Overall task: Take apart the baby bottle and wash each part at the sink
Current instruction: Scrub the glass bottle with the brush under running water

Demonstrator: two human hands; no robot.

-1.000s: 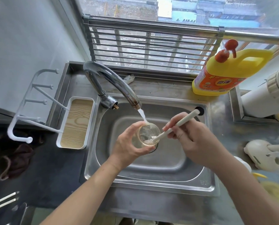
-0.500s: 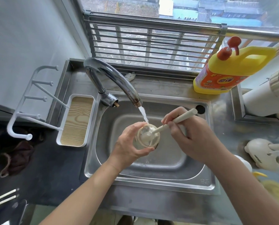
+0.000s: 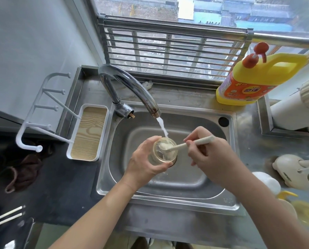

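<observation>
Stainless sink [image 3: 168,200], front rim nearest.
Left grip [image 3: 144,164]: fingers curled round the clear baby bottle body [image 3: 159,156], held mouth-up above the drain.
Right grip [image 3: 209,155]: closed on the cream brush [image 3: 178,146] handle.
Change: the brush head, at the mouth rim a second ago, now sits inside the bottle, and the handle lies flatter.
Reading: the inside scrub of the body is under way.
Water stream [image 3: 161,126]: falls from the chrome faucet [image 3: 132,85] onto the bottle's far rim.
Yellow detergent jug [image 3: 254,81]: on the desk, far right.

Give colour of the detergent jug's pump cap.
Red pump cap, on the yellow detergent jug; head view shows it best.
</observation>
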